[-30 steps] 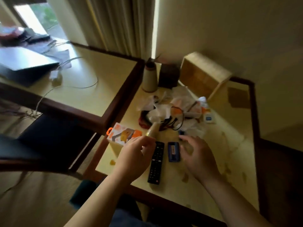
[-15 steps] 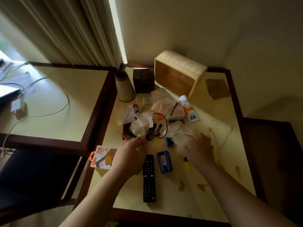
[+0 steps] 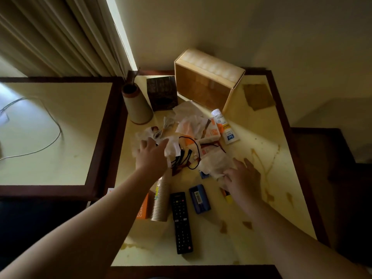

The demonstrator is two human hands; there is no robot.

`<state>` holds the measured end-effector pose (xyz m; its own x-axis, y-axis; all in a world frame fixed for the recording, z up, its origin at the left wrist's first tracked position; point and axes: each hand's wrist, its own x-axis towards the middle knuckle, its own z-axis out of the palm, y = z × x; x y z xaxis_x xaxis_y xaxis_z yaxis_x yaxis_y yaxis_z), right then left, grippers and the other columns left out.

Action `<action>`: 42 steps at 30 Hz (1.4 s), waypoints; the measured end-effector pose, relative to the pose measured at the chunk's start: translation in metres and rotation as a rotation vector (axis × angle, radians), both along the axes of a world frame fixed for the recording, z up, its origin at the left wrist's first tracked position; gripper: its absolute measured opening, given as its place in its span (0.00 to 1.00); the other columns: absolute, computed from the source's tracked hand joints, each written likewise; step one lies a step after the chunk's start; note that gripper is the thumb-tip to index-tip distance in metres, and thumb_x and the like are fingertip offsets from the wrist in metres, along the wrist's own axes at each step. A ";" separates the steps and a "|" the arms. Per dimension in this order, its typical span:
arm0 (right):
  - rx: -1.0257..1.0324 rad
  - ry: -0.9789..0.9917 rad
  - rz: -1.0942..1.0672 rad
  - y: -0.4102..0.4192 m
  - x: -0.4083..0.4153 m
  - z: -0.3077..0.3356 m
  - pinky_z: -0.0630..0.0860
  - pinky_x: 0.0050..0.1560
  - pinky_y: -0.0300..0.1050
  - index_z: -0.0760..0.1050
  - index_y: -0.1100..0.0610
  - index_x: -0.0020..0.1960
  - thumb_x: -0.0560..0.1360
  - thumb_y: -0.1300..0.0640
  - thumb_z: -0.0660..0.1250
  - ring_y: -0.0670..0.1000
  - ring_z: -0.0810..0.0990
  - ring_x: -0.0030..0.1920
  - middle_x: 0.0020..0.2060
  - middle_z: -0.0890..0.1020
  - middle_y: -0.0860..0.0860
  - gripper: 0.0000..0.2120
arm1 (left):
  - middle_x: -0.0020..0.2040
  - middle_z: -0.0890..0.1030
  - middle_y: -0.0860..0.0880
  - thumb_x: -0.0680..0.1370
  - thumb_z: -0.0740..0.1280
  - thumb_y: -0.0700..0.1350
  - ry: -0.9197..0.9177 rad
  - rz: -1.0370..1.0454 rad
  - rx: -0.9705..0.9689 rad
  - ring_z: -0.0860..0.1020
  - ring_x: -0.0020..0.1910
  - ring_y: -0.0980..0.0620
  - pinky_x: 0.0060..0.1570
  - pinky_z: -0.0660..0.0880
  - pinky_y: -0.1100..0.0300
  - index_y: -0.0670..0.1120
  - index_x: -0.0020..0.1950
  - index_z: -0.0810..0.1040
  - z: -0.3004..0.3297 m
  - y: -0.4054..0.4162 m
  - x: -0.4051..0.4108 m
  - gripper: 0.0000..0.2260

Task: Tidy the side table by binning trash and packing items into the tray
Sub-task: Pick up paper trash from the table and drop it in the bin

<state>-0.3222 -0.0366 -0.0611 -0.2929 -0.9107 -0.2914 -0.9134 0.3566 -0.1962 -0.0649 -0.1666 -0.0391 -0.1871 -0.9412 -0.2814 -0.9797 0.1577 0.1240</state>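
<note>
Two bare forearms reaching in over the stained yellow side surface with dark wood edging. Left hand spread flat on the crumpled white tissues and wrappers at mid-surface, fingers straight, grip wide, clutching nothing. Right hand down on a wad of white tissue at the pile's near edge, fingers curling onto the paper; whether pinching or only pressing, cannot tell. Tangled in the heap, thin black cables with dark red bits, partly buried. Light wooden box-shaped tray tipped on its side at the far edge against the wall, well apart from both hands. White tube with blue label lying just beside the pile. Nearer in, a ribbed gold paper cup on its side, half covered by the left forearm, over an orange carton mostly hidden. Black remote control and small blue rectangular case side by side. Something yellow and orange peeking from under the right wrist, too hidden to name. Tan cone-shaped holder and dark cube-shaped box at the back.
</note>
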 end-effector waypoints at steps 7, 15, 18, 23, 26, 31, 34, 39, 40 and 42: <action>-0.115 -0.104 -0.085 0.009 0.004 0.008 0.62 0.71 0.56 0.84 0.43 0.53 0.81 0.50 0.66 0.54 0.58 0.80 0.76 0.71 0.46 0.08 | 0.78 0.62 0.43 0.78 0.71 0.59 -0.083 -0.107 -0.060 0.59 0.76 0.39 0.71 0.64 0.44 0.60 0.77 0.66 -0.004 -0.024 -0.002 0.29; -0.303 -0.215 -0.179 0.020 0.011 0.017 0.64 0.71 0.56 0.85 0.48 0.53 0.78 0.55 0.70 0.53 0.65 0.77 0.70 0.77 0.46 0.07 | 0.70 0.74 0.47 0.79 0.70 0.56 0.018 -0.077 -0.122 0.66 0.70 0.40 0.65 0.69 0.44 0.54 0.56 0.85 -0.025 -0.028 0.002 0.09; -0.371 -0.230 -0.168 0.020 0.011 0.017 0.67 0.68 0.58 0.85 0.50 0.52 0.77 0.57 0.72 0.55 0.68 0.74 0.67 0.80 0.49 0.06 | 0.68 0.76 0.47 0.78 0.72 0.52 0.133 -0.043 -0.165 0.68 0.68 0.40 0.63 0.69 0.43 0.53 0.54 0.85 -0.026 -0.022 0.007 0.07; -0.444 -0.280 -0.219 0.014 0.013 0.025 0.64 0.69 0.53 0.85 0.52 0.52 0.77 0.57 0.73 0.56 0.68 0.74 0.66 0.80 0.50 0.05 | 0.65 0.78 0.47 0.79 0.72 0.52 0.314 0.121 -0.262 0.69 0.67 0.39 0.60 0.72 0.47 0.50 0.57 0.85 -0.004 0.005 0.016 0.09; -0.510 -0.262 -0.210 0.008 0.013 0.029 0.71 0.69 0.62 0.85 0.53 0.53 0.77 0.55 0.72 0.56 0.70 0.73 0.64 0.81 0.50 0.06 | 0.66 0.78 0.48 0.79 0.72 0.51 0.385 0.224 -0.270 0.69 0.66 0.39 0.58 0.70 0.50 0.48 0.58 0.85 0.010 0.032 0.029 0.11; -0.508 -0.262 -0.100 -0.019 0.013 0.039 0.74 0.65 0.61 0.85 0.55 0.54 0.75 0.56 0.75 0.57 0.73 0.67 0.60 0.82 0.52 0.08 | 0.65 0.79 0.49 0.77 0.74 0.50 0.433 0.277 -0.225 0.68 0.65 0.41 0.56 0.68 0.51 0.52 0.57 0.86 0.009 0.071 0.054 0.09; -0.377 -0.244 0.036 -0.039 0.013 0.039 0.76 0.63 0.59 0.85 0.55 0.54 0.75 0.56 0.75 0.56 0.75 0.63 0.58 0.82 0.53 0.08 | 0.64 0.80 0.49 0.76 0.76 0.48 0.450 0.276 -0.206 0.69 0.65 0.41 0.55 0.68 0.50 0.52 0.55 0.86 0.013 0.088 0.060 0.08; -0.134 -0.233 0.184 -0.055 0.017 0.041 0.76 0.61 0.54 0.85 0.53 0.58 0.76 0.57 0.68 0.56 0.76 0.65 0.64 0.82 0.50 0.12 | 0.63 0.81 0.51 0.75 0.77 0.48 0.438 0.211 -0.192 0.70 0.64 0.43 0.55 0.68 0.51 0.53 0.53 0.87 0.021 0.101 0.062 0.07; -0.138 -0.240 0.168 -0.054 0.017 0.042 0.77 0.60 0.54 0.85 0.54 0.57 0.76 0.57 0.68 0.56 0.77 0.64 0.62 0.82 0.51 0.12 | 0.63 0.81 0.52 0.76 0.76 0.49 0.434 0.202 -0.187 0.70 0.64 0.43 0.55 0.68 0.51 0.54 0.53 0.87 0.022 0.101 0.063 0.06; -0.188 -0.247 0.117 -0.051 0.017 0.042 0.79 0.56 0.53 0.85 0.55 0.55 0.77 0.57 0.68 0.57 0.78 0.60 0.57 0.83 0.52 0.10 | 0.64 0.81 0.53 0.77 0.75 0.50 0.424 0.183 -0.176 0.70 0.65 0.43 0.57 0.70 0.49 0.54 0.52 0.87 0.021 0.099 0.064 0.05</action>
